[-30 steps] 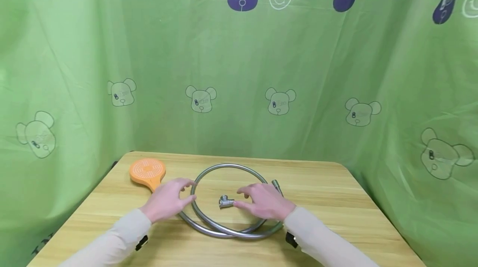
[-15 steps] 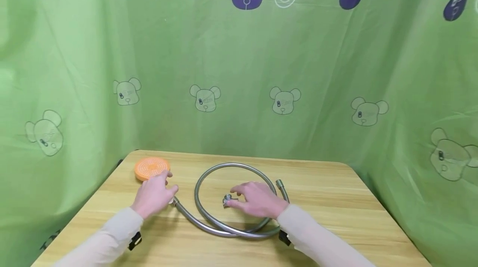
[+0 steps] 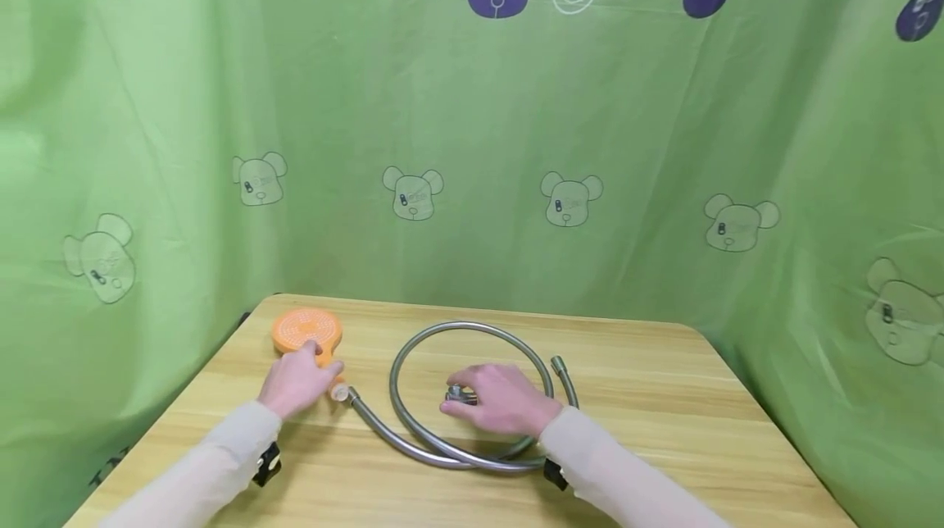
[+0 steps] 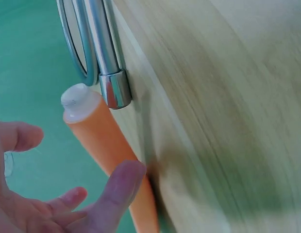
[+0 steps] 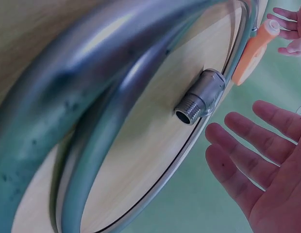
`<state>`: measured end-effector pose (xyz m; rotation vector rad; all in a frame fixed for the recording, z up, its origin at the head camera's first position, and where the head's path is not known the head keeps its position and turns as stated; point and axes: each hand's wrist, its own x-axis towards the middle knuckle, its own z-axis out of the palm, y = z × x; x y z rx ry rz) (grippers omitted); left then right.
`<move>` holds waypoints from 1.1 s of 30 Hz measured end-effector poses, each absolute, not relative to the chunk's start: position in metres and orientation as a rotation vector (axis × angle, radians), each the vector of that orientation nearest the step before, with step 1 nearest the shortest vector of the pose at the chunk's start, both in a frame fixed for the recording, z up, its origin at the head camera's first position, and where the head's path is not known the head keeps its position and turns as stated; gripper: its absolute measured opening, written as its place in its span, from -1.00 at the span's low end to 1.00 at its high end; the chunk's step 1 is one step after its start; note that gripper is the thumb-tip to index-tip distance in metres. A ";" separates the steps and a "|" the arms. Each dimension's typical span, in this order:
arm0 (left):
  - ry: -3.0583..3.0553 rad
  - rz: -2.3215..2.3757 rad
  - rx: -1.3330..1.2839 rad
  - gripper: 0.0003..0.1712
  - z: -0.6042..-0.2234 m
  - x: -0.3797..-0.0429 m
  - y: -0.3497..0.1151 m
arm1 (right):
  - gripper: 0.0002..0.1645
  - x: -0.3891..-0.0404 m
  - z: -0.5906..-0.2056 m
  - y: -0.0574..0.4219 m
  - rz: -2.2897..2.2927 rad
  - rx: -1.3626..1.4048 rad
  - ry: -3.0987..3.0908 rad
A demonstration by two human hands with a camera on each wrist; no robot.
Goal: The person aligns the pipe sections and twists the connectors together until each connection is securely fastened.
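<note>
An orange shower head (image 3: pixel 306 327) lies face up at the far left of the table. My left hand (image 3: pixel 298 380) is at its handle (image 4: pixel 104 133), which ends in a whitish threaded tip; the fingers are spread, and one overlaps the handle in the left wrist view. Beside that tip lies the metal end nut (image 4: pixel 115 90) of a coiled silver shower hose (image 3: pixel 463 325). Inside the coil is a small chrome pipe fitting (image 5: pixel 204 94) with a threaded end. My right hand (image 3: pixel 509 401) reaches over the coil, fingers extended around the fitting, partly hiding it in the head view.
The hose's other end (image 3: pixel 558 364) points toward the back, right of the coil. The wooden table (image 3: pixel 664 413) has rounded far corners. A green printed curtain (image 3: pixel 472 118) hangs around its back and sides.
My left hand has moved left from beside the hose coil to the shower head's handle. My right hand has shifted slightly left, closer over the fitting. The head view has turned slightly left.
</note>
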<state>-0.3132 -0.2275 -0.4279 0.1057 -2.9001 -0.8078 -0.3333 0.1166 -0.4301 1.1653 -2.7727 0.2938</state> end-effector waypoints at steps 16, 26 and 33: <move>-2.843 -1.302 0.258 -0.15 -0.453 -0.330 -0.238 | -0.20 -0.332 -0.431 0.116 0.276 1.163 -2.776; -2.721 -1.496 0.269 -0.16 -0.463 -0.335 -0.242 | -0.15 -0.332 -0.434 0.114 0.280 1.175 -2.792; -2.689 -1.582 0.284 -0.10 -0.465 -0.344 -0.243 | -0.13 -0.331 -0.431 0.108 0.291 1.208 -2.771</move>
